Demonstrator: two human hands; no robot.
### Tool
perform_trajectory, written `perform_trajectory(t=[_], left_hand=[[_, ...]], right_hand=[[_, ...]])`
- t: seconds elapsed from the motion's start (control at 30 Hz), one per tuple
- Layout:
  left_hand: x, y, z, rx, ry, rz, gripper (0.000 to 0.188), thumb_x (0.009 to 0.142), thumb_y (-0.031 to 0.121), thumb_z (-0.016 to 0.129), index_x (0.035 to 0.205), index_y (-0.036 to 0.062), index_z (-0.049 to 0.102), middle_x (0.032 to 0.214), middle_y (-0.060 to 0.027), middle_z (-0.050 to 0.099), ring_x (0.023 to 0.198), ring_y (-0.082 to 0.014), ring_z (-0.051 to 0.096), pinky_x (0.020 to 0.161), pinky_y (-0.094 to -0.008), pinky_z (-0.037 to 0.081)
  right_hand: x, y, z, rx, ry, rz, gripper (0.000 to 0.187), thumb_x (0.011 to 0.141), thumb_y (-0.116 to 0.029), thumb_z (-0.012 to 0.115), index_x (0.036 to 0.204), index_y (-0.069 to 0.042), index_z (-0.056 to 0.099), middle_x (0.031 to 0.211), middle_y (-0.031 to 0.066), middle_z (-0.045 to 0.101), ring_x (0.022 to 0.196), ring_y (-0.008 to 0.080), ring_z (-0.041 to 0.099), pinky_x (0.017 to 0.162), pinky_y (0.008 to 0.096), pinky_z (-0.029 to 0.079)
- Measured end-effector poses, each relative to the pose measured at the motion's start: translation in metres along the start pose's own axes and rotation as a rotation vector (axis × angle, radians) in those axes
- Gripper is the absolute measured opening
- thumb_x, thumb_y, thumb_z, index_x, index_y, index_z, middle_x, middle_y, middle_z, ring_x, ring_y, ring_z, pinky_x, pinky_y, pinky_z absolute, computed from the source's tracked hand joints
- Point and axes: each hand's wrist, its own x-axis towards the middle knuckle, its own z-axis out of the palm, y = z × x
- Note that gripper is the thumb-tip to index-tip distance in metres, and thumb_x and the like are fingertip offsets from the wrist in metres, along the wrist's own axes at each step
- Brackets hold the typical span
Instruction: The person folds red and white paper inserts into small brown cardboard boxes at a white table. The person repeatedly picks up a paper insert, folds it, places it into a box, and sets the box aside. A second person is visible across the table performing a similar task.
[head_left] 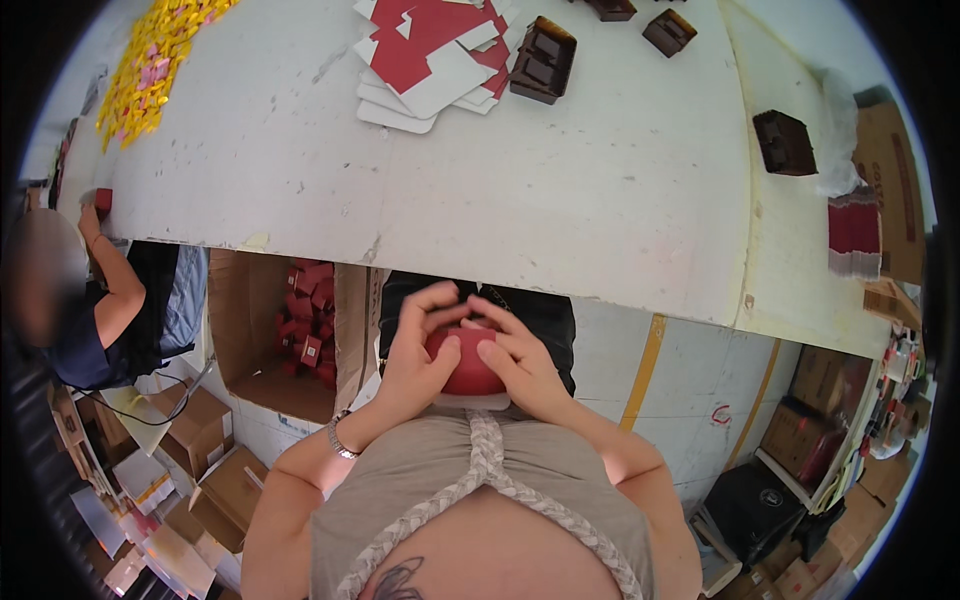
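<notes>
Close to my body, below the table's front edge, I hold a red card box blank (468, 368) with a white flap along its lower side. The card looks bent or partly folded. My left hand (422, 340) grips its left side, thumb on the red face and fingers curled over the far edge. On the other side, my right hand (518, 352) presses its thumb on the card with the fingers bent round the top. The fingertips of both hands nearly meet and are slightly blurred. What lies behind the card is hidden.
On the white table (600, 220) lie flat red-and-white blanks (430, 60), brown plastic trays (543, 62) and a heap of yellow pieces (165, 50). A carton (240, 365) with small red boxes (310, 300) stands front left. A co-worker's hand (90, 222) touches a red box (103, 202).
</notes>
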Motion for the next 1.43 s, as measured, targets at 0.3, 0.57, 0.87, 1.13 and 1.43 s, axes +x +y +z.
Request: perform_trajectory(t=[0.3,0.57,0.87,1.13,1.43], left_hand=[[0.052,0.067,-0.012,0.555,0.025,0.873,0.032,0.066,0.008,0.080,0.094,0.0013,0.066,0.099,-0.0143,0.064,0.099,-0.0307,0.061,0.083,-0.0370,0.052],[0.037,0.086,0.004,0.362,-0.284,0.973,0.040,0.068,0.036,0.079,0.095,0.0072,0.071,0.095,-0.0077,0.067,0.095,-0.0236,0.054,0.099,-0.0502,0.045],[0.019,0.102,0.009,1.047,-0.208,0.962,0.038,0.074,0.041,0.071,0.099,0.0118,0.072,0.089,-0.0024,0.052,0.092,-0.0256,0.047,0.097,-0.0473,0.042],[0.030,0.081,-0.003,0.924,-0.148,0.833,0.033,0.079,0.032,0.068,0.094,0.0030,0.064,0.102,-0.0111,0.052,0.095,-0.0303,0.050,0.077,-0.0379,0.044],[0.047,0.035,-0.017,0.516,-0.326,0.557,0.068,0.088,0.047,0.058,0.128,-0.0016,0.033,0.122,-0.0215,0.052,0.096,-0.0299,0.059,0.080,-0.0345,0.048]], right_hand=[[0.022,-0.061,-0.008,-0.267,0.134,-1.185,0.034,0.067,0.004,0.056,0.099,-0.004,0.065,0.103,0.0129,0.064,0.077,0.0254,0.060,0.073,0.0360,0.049],[0.014,-0.052,0.003,0.222,-0.044,-0.249,0.038,0.090,-0.002,0.054,0.128,0.001,0.048,0.126,0.0133,0.054,0.113,0.0225,0.056,0.093,0.0337,0.047],[0.022,-0.059,0.003,0.081,0.177,-0.266,0.026,0.090,-0.001,0.056,0.116,-0.001,0.057,0.110,0.0107,0.063,0.100,0.0211,0.062,0.084,0.0325,0.051],[0.033,-0.054,0.002,-0.209,0.323,-0.309,0.025,0.082,0.004,0.060,0.105,-0.005,0.063,0.095,0.0077,0.067,0.083,0.0194,0.065,0.070,0.0295,0.051],[0.039,-0.064,-0.005,-0.519,0.320,-0.443,0.031,0.076,-0.004,0.066,0.107,-0.008,0.064,0.098,0.0116,0.066,0.083,0.0264,0.066,0.067,0.0350,0.053]])
